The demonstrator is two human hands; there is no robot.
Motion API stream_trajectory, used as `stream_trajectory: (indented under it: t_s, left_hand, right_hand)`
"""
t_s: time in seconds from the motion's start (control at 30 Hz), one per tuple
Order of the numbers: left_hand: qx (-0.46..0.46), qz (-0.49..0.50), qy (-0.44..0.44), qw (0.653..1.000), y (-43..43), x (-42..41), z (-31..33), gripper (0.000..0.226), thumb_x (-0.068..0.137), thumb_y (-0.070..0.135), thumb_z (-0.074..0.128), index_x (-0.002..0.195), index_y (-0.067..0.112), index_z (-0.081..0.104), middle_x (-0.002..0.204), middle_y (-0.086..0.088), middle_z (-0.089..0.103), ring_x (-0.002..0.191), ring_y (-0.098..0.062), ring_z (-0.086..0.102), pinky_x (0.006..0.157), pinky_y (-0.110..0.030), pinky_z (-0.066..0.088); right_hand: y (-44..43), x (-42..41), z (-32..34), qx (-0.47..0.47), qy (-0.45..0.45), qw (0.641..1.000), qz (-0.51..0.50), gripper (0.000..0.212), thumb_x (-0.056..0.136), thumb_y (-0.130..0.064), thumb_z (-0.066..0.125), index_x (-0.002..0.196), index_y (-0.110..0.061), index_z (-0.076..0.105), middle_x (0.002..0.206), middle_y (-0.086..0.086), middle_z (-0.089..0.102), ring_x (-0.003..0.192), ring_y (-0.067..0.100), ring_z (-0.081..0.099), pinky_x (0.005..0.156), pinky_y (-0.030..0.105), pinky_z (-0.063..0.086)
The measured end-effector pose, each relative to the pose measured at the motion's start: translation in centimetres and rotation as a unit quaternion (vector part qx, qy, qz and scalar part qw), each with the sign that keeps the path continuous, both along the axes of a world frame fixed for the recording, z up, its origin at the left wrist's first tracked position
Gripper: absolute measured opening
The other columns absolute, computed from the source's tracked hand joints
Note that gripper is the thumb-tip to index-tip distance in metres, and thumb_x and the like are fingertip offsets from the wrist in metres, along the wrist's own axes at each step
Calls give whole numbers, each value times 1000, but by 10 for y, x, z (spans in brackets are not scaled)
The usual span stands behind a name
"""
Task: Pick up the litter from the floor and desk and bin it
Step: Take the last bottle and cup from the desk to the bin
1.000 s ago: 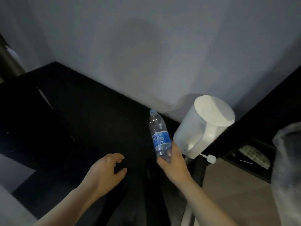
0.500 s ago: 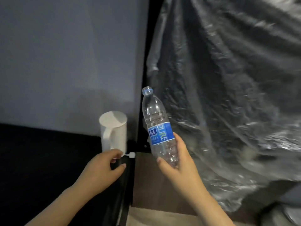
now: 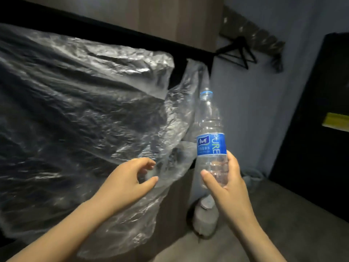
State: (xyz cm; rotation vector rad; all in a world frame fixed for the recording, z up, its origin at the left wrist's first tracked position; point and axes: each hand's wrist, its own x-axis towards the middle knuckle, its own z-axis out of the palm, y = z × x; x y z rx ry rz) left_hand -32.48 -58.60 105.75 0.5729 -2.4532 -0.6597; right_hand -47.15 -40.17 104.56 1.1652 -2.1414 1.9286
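Dim room, cool blue-grey cast overall. Light seems to come from the cam side: left hand [image 3: 128,178] & right hand [image 3: 226,188] are the brightest, warm-toned bits. White glare streaks across the crinkled plastic bag [image 3: 85,95], strongest upper centre. Bottle [image 3: 211,144] label is sharp enough to read, w/ small highlights on the clear part. Right edge goes near black, no detail. Hangers [image 3: 240,41] upper right are soft & smeary. Straight lines bend twd the edges. Dark shadow patch on the floor [image 3: 283,214], lower centre.
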Motion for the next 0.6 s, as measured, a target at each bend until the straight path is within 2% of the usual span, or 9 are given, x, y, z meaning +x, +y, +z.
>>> stream_trajectory:
  t_s: [0.1, 0.23, 0.33, 0.43, 0.6]
  left_hand:
    - [-4, -82, 9, 997, 28, -64, 12, 42, 73, 49, 59, 111, 31, 62, 104, 21, 64, 95, 4, 61, 87, -25, 51]
    - [2, -176, 19, 984, 58, -138, 21, 45, 72, 51, 56, 113, 32, 61, 106, 22, 63, 97, 4, 60, 90, -27, 51]
    - [7, -235, 36, 971, 68, -182, 26, 44, 74, 51, 58, 113, 33, 60, 106, 21, 63, 98, 3, 60, 90, -29, 51]
    - [-4, -280, 45, 959, 68, -221, 31, 35, 83, 42, 65, 116, 32, 59, 107, 22, 62, 100, 3, 58, 92, -28, 50]
    - [-22, -348, 51, 936, 73, -287, 35, 41, 80, 48, 59, 118, 32, 59, 107, 22, 62, 100, 4, 57, 91, -23, 49]
  right_hand:
    - [47, -33, 8, -15, -3, 997, -80, 58, 87, -23, 69, 136, -33, 42, 113, -12, 62, 92, -3, 64, 74, 7, 47]
    - [90, -68, 16, -33, -6, 983, -180, 56, 86, -23, 68, 135, -32, 42, 108, -14, 63, 91, -6, 63, 71, 4, 45]
    - [105, -87, 20, -43, -3, 972, -233, 57, 87, -21, 67, 136, -33, 41, 103, -18, 64, 89, -10, 63, 68, 2, 44]
    - [110, -104, 23, -49, 6, 957, -285, 58, 86, -24, 67, 137, -35, 40, 103, -21, 64, 92, -11, 62, 69, 2, 44]
    - [118, -137, 24, -46, 11, 938, -345, 57, 86, -27, 67, 133, -42, 39, 101, -27, 64, 93, -11, 62, 69, 6, 46]
